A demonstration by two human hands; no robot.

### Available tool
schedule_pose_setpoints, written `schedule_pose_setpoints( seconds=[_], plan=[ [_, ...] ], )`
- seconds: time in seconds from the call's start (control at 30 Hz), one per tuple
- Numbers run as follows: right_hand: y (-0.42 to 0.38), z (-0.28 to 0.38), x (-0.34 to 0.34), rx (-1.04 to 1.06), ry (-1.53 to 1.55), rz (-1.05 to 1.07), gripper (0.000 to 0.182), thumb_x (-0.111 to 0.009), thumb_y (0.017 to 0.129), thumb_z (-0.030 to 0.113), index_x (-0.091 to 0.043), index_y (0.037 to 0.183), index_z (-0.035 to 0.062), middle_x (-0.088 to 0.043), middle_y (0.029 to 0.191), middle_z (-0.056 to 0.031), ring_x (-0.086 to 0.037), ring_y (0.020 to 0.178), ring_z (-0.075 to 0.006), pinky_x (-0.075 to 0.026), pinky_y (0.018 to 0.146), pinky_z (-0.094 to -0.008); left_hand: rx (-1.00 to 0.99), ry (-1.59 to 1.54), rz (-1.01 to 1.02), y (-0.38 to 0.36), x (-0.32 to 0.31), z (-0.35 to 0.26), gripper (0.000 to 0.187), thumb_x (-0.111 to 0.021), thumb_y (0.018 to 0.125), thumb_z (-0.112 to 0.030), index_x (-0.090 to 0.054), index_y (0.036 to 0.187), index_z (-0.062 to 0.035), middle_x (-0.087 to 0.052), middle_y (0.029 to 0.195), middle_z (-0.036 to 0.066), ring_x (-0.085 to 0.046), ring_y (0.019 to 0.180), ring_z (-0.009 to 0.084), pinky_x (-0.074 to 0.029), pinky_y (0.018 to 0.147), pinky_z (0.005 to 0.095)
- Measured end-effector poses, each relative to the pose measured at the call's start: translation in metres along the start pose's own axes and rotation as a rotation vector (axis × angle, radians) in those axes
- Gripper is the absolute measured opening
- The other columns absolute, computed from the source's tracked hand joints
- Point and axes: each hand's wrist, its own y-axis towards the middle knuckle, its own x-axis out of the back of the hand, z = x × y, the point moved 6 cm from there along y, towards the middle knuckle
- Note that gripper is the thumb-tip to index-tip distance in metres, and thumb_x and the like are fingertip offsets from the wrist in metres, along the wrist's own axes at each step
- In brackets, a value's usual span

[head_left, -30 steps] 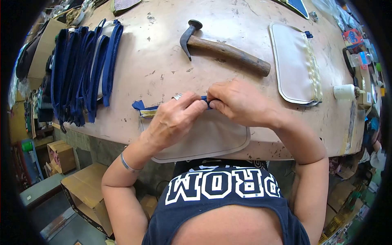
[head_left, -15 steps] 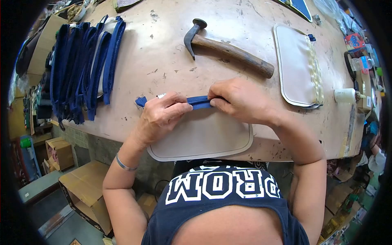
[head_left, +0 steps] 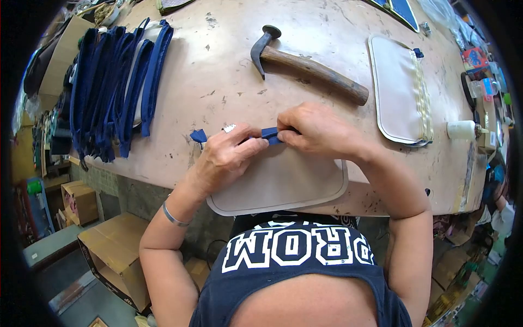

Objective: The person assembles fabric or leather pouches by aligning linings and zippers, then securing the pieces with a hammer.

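A rounded beige panel (head_left: 283, 182) with a stitched border lies at the table's near edge, below my hands. Along its far edge runs a blue zipper strip (head_left: 269, 135), its loose end showing at the left. My left hand (head_left: 233, 152) pinches the strip with fingers closed, and a small white piece shows beside its knuckles. Close to its right, my right hand (head_left: 308, 131) has thumb and fingers closed on the same strip. Only a short blue length is visible between the two hands.
Beyond my hands a hammer (head_left: 310, 68) lies on the worn table (head_left: 212, 71). Several blue zipper strips (head_left: 114, 87) are piled at the left. Another beige panel (head_left: 397, 90) with a zipper and a white bottle (head_left: 461, 129) are at the right. Cardboard boxes (head_left: 117, 245) stand below left.
My left hand has moved right along the strip, closer to my right hand. Less blue shows between them. The near panel has shifted slightly right.
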Motion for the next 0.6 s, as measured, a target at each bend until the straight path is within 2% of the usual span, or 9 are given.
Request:
schedule_pose_setpoints(
  seconds=[0.07,0.13,0.17,0.23,0.33,0.37,0.47,0.6],
  plan=[
    [0.001,0.006,-0.003,0.081,-0.063,-0.074,0.013,-0.058,0.076,0.014,-0.060,0.077,0.0015,-0.058,0.071,-0.0176,-0.056,0.071,-0.0337,-0.041,0.064,-0.0416,0.027,0.003,-0.006,0.002,-0.003,0.000,0.022,-0.064,0.065,0.005,-0.061,0.084,-0.0043,-0.061,0.084,0.010,-0.059,0.066,0.0239,-0.048,0.056,0.0309],
    [0.000,0.001,-0.005,0.124,0.038,-0.124,0.012,-0.059,0.076,0.013,-0.060,0.078,0.0012,-0.058,0.071,-0.0174,-0.055,0.070,-0.0336,-0.041,0.063,-0.0408,0.058,0.029,-0.011,0.003,-0.005,0.000,0.021,-0.065,0.065,0.005,-0.061,0.084,-0.0045,-0.061,0.082,0.009,-0.060,0.066,0.0239,-0.048,0.056,0.0306],
    [-0.001,0.000,-0.004,0.147,0.088,-0.148,0.012,-0.059,0.076,0.013,-0.060,0.078,0.0010,-0.058,0.070,-0.0174,-0.055,0.069,-0.0335,-0.041,0.062,-0.0405,0.093,0.015,0.048,0.004,-0.005,0.002,0.022,-0.065,0.065,0.005,-0.061,0.084,-0.0044,-0.062,0.081,0.009,-0.060,0.066,0.0236,-0.048,0.056,0.0305],
    [-0.001,-0.003,-0.002,0.067,0.123,-0.076,0.015,-0.058,0.078,0.015,-0.062,0.079,0.0010,-0.059,0.071,-0.0177,-0.057,0.071,-0.0332,-0.042,0.063,-0.0411,0.170,-0.012,0.163,0.004,0.002,0.010,0.022,-0.065,0.064,0.005,-0.060,0.084,-0.0040,-0.062,0.077,0.009,-0.060,0.065,0.0230,-0.048,0.056,0.0305],
    [-0.002,-0.008,0.000,0.004,0.207,-0.011,0.016,-0.057,0.079,0.016,-0.063,0.080,0.0015,-0.060,0.070,-0.0174,-0.057,0.069,-0.0320,-0.043,0.063,-0.0403,0.242,-0.125,0.168,-0.002,0.013,0.023,0.024,-0.065,0.064,0.007,-0.060,0.085,-0.0040,-0.062,0.075,0.009,-0.061,0.066,0.0211,-0.048,0.057,0.0307],
    [-0.002,-0.010,0.001,-0.008,0.238,0.003,0.016,-0.058,0.078,0.016,-0.063,0.081,0.0017,-0.059,0.069,-0.0171,-0.057,0.068,-0.0315,-0.043,0.063,-0.0397,0.279,-0.196,0.149,-0.006,0.012,0.027,0.025,-0.064,0.064,0.008,-0.060,0.085,-0.0044,-0.063,0.076,0.008,-0.061,0.066,0.0194,-0.049,0.058,0.0302],
    [-0.002,-0.010,0.002,-0.008,0.289,0.022,0.016,-0.058,0.078,0.017,-0.064,0.083,0.0026,-0.059,0.068,-0.0168,-0.056,0.065,-0.0300,-0.042,0.061,-0.0384,0.224,-0.275,0.088,-0.014,0.012,0.034,0.026,-0.063,0.064,0.010,-0.061,0.085,-0.0056,-0.063,0.077,0.009,-0.060,0.066,0.0193,-0.049,0.058,0.0292],
    [-0.002,-0.010,0.004,-0.049,0.286,0.058,0.017,-0.058,0.078,0.017,-0.064,0.084,0.0035,-0.059,0.067,-0.0167,-0.057,0.065,-0.0297,-0.043,0.061,-0.0385,0.183,-0.281,-0.036,-0.022,0.010,0.035,0.027,-0.064,0.063,0.010,-0.061,0.084,-0.0069,-0.063,0.078,0.008,-0.060,0.066,0.0207,-0.049,0.057,0.0288]
  ],
)
